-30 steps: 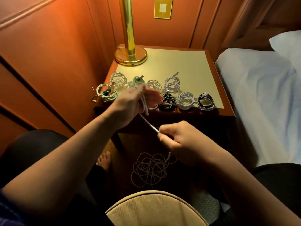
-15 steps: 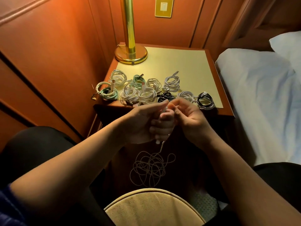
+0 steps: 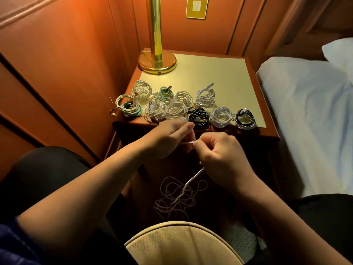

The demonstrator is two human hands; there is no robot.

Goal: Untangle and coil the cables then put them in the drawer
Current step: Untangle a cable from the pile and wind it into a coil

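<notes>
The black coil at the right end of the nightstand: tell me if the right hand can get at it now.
Probably, but not freely: the black coil lies uncovered just beyond the right hand, yet that hand is pinching the white cable.
</notes>
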